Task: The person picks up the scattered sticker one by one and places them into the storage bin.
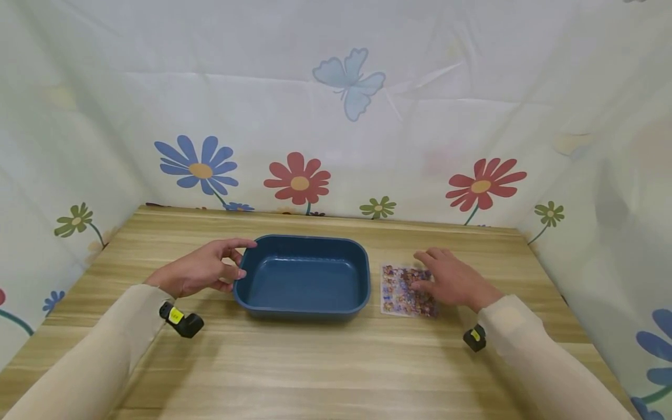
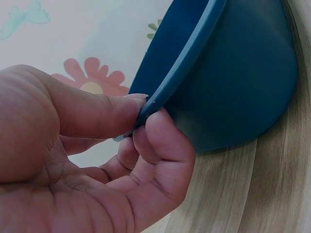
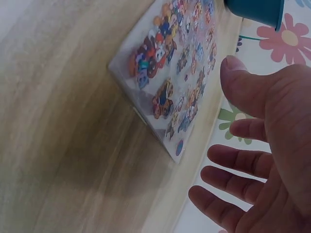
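Working at a pale wood-grain table (image 1: 262,373); its far edge is meeting a white cloth backdrop (image 1: 252,99), which is also running up the left and right sides. The cloth is showing creases, a pale blue butterfly (image 1: 353,84), a big blue flower (image 1: 200,170) far left, red flowers (image 1: 299,182) along the far side and smaller green ones. A dark blue tray (image 1: 304,286) is sitting upright in the middle, long side facing me. My left hand (image 1: 202,268) is pinching the rim at its left end: thumb inside, curled fingers outside. A printed sheet (image 1: 396,298) covered in small colourful figures is lying flat just right of the tray. My right hand (image 1: 454,277) is hovering above the sheet's right part, fingers loose and spread, grasping nothing; the right wrist view is showing a gap between them. Both sleeves (image 1: 115,332) are running off the near side, each arm wearing a small black camera (image 1: 181,319) at the wrist. Hard to make out: my right hand is covering some of the sheet in the head view, the figures are too small to identify, and I'm not able to tell one layer from several. Both wrist views are cutting off the tray; the table's near edge is falling outside the head view.
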Demonstrator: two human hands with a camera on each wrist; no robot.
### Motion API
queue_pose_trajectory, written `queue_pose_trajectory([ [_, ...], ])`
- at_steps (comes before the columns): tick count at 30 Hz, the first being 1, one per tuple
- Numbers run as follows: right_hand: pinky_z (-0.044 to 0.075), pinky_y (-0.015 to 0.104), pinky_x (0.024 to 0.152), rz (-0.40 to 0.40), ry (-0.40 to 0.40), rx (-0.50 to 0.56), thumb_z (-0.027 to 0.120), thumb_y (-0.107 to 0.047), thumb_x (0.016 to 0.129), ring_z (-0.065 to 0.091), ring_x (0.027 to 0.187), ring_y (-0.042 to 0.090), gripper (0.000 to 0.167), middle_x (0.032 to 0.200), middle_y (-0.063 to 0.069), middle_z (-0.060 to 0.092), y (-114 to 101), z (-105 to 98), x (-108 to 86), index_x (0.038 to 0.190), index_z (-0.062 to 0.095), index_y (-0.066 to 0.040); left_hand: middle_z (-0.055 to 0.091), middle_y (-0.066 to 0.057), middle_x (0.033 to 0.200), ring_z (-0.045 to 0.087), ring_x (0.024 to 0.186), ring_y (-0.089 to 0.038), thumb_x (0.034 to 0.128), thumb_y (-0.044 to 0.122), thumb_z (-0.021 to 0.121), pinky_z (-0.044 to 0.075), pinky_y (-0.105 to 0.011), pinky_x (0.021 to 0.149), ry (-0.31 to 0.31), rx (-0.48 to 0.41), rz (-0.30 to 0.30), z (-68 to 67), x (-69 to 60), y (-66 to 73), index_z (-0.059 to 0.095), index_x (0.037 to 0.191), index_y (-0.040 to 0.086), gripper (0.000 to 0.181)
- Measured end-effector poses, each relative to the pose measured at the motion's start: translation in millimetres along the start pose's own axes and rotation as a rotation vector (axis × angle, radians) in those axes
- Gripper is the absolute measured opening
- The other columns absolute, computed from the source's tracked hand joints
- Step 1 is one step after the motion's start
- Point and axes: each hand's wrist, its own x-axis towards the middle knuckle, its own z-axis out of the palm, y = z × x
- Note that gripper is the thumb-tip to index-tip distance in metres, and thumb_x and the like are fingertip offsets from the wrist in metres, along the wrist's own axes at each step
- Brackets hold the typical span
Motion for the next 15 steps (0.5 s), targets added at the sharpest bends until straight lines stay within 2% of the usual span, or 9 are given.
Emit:
queue_pose_trajectory([
  [8,0.051,0.056,0.105,-0.034,0.017,-0.003,0.077,-0.033,0.095,0.061,0.123,0.038,0.056,0.132,0.019,0.063,7,4,10.1,0.138,0.062,-0.002,0.046,-0.02,0.126,0.06,0.089,-0.027,0.0965,0.0,0.063,0.06,-0.038,0.077,0.003,0.006,-0.002,0.0,0.6,-0.1,0.028,0.164,0.014,0.078],
  [15,0.055,0.052,0.1,-0.043,0.018,-0.004,0.078,-0.028,0.094,0.066,0.112,0.031,0.046,0.122,0.015,0.067,14,7,16.4,0.13,0.068,-0.002,0.046,-0.02,0.126,0.06,0.091,-0.028,0.0965,0.001,0.063,0.06,-0.038,0.078,0.001,0.006,-0.001,-0.5,0.4,0.0,0.028,0.164,0.014,0.077],
])
